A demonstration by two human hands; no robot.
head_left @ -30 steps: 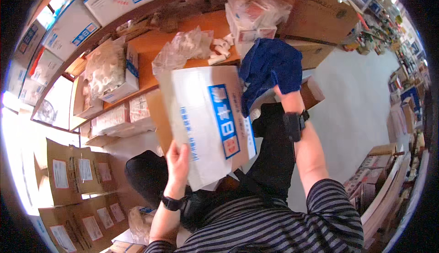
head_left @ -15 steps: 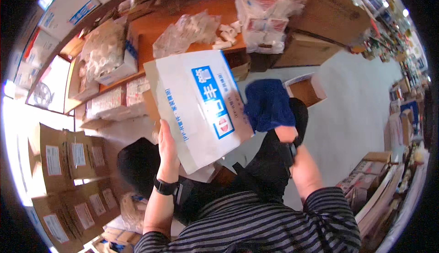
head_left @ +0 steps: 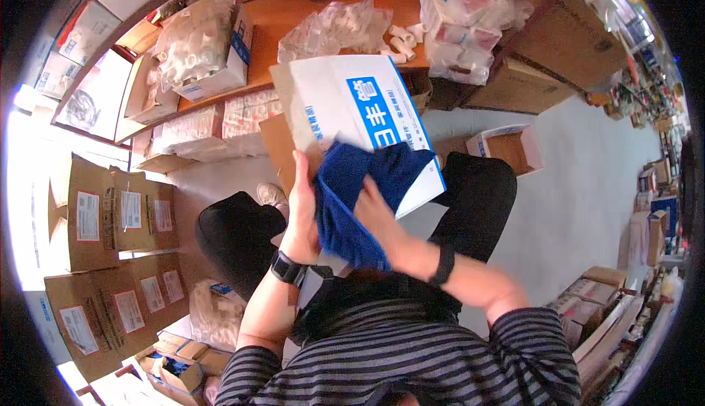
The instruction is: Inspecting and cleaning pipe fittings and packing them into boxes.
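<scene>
A white cardboard box point(head_left: 332, 89) with blue printing is tilted over my lap, its brown flaps hanging at the left. Along its near left edge my left hand point(head_left: 299, 211) grips the box, thumb up and the other fingers mostly hidden. My right hand point(head_left: 383, 221), slightly blurred, presses a dark blue cloth point(head_left: 341, 197) against the printed face. The cloth is bunched and covers the box's near part, with one end hanging toward my lap and touching the left hand's side.
Ahead, an orange shelf point(head_left: 286, 28) bears bagged white fittings point(head_left: 334, 28) and an open box of fittings point(head_left: 198, 46). Stacked brown cartons point(head_left: 84, 215) stand at the left. A small open box point(head_left: 507, 149) sits on the floor to the right.
My right hand has brought the blue cloth leftward from beside the box onto its printed face. The box appears slightly further right, still in my left hand.
</scene>
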